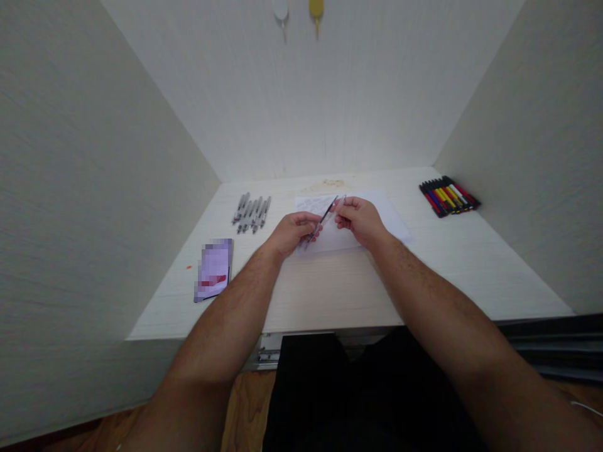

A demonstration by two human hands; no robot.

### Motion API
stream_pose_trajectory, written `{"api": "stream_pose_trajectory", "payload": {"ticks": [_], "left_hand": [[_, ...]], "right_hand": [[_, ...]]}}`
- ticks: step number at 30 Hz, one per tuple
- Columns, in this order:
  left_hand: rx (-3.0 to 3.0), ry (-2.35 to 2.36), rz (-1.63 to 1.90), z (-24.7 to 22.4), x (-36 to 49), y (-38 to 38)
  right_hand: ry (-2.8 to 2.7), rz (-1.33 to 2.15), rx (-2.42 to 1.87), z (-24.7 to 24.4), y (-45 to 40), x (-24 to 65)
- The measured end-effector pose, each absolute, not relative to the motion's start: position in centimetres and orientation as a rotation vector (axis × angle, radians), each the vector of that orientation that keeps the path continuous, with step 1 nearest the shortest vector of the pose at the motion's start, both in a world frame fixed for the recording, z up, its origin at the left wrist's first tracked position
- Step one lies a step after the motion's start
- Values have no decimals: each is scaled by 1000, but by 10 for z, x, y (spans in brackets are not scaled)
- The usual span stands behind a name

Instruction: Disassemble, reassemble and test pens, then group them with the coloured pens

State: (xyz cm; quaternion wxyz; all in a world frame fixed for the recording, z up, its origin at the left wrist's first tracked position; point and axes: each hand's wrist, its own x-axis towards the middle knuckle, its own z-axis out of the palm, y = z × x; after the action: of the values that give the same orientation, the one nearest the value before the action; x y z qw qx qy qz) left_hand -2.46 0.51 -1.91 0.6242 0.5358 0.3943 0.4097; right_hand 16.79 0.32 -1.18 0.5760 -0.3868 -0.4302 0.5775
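My left hand [298, 233] is closed round the lower part of a slim pen [328, 211] with a dark core, which is tilted up to the right. Close to the pen's upper end, my right hand [358, 218] pinches a clear, thin piece [342, 199], perhaps a cap or tube; its exact shape is too small to tell. Both hands are over white paper sheets [389, 220], with some writing showing at the upper left. Several clear pens [253, 213] lie side by side to the left.
At the right, against the side wall, lie several coloured pens [450, 196]. A phone or tablet [214, 270] with a blurred screen rests at the left, near my left forearm. White panels enclose the desk [325, 295] on three sides. Two hooks [316, 9] are on the back panel.
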Motion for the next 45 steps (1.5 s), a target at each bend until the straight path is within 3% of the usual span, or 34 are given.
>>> {"api": "stream_pose_trajectory", "payload": {"ticks": [36, 45], "left_hand": [[1270, 935, 921, -18, -21, 2], [1316, 987, 956, -19, -25, 6]], "right_hand": [[-951, 1397, -894, -14, 0, 162], [-837, 1213, -996, -6, 5, 174]]}}
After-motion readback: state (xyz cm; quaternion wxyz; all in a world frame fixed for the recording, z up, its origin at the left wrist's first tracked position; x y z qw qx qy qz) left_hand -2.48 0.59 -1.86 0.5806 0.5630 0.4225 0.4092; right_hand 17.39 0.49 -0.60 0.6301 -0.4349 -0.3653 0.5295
